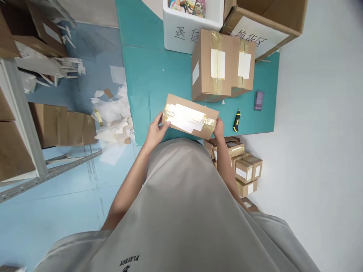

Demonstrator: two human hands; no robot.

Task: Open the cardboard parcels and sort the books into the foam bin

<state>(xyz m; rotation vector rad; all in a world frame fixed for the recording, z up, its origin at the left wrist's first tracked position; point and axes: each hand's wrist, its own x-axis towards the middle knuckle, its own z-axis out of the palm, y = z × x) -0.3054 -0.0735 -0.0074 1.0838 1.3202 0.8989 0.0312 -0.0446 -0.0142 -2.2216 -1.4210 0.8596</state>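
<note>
Left grip [155, 133], one, clasping the left end of a taped carton [187, 117], thumb on top; right grip [219, 129], one, clasping its right end. Carton held askew at the near edge of the worktop [157, 75]; even support at both ends probably keeps it steady. Utility knife [237, 121], to the right, unheld, best kept off the forearms. Beyond: two taped boxes [206, 68], then a white bin [184, 39].

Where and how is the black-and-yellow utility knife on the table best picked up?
The utility knife is probably best gripped mid-handle, from above and the near side of the table, by the right hand once free of the box. It lies flat, wider end toward that side, narrow end pointing away; whether any blade is out is too small to tell.
</note>
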